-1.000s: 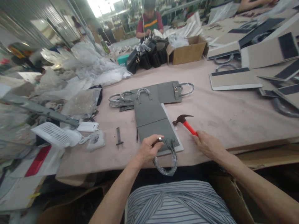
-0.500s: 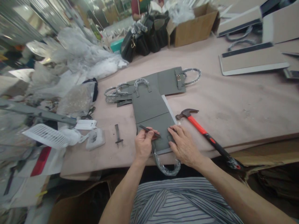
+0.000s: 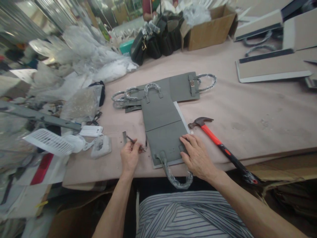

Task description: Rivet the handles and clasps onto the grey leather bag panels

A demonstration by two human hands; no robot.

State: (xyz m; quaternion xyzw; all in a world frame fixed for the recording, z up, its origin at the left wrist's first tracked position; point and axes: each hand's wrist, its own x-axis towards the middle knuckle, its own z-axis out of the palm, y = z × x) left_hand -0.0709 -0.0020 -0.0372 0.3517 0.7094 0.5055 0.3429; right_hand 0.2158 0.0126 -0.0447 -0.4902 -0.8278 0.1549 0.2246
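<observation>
Grey pnl (image 3: 160, 109) | long axis ~fore-aft | near hndl (image 3: 181, 185) pts aft

Bag panel (image 3: 162, 120) is a flat grey-green, slim tool (image 3: 130, 139) dark grey. Hammer (image 3: 215, 139) is bright red-orange plus black. Table cover (image 3: 252, 119) is kinda dusty pink, striped top (image 3: 188, 215) dark lines over pale blue-grey. White fan (image 3: 47, 141), black bags (image 3: 152, 48), brown carton (image 3: 208, 35), teal box (image 3: 125, 47).

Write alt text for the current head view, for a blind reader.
A person's right hand rests on a gray bag panel with plastic-wrapped handles, while the left hand holds a thin dark tool beside it. A claw hammer lies on the table to the right.
</observation>
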